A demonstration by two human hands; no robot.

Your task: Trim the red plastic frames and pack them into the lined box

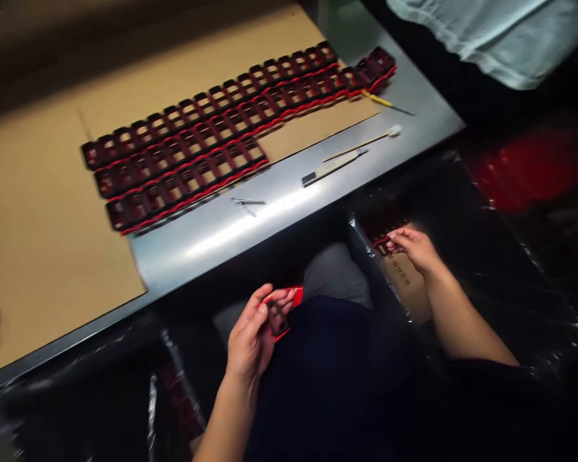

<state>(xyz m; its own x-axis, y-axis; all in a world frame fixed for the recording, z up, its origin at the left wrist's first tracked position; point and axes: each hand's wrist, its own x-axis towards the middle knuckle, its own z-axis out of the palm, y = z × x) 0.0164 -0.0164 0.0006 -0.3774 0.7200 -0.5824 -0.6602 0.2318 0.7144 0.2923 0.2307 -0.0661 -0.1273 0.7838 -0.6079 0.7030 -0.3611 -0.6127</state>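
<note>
My left hand, over my lap, is closed around a small red and black plastic frame; its fingers cover part of the piece. To the right, my right hand reaches into a box lined with black plastic film. Its thumb and fingertips are pinched at the red edge of a red and black frame inside. More dark frames lie beside those fingertips, blurred and in shadow. Under that hand is a brown cardboard piece with printed characters.
Three rows of red and black frames lie on a cardboard sheet on the metal table. Near its front edge are tweezers, a pen-like tool, a white-tipped swab and a yellow-handled tool. Another film-lined box stands lower left.
</note>
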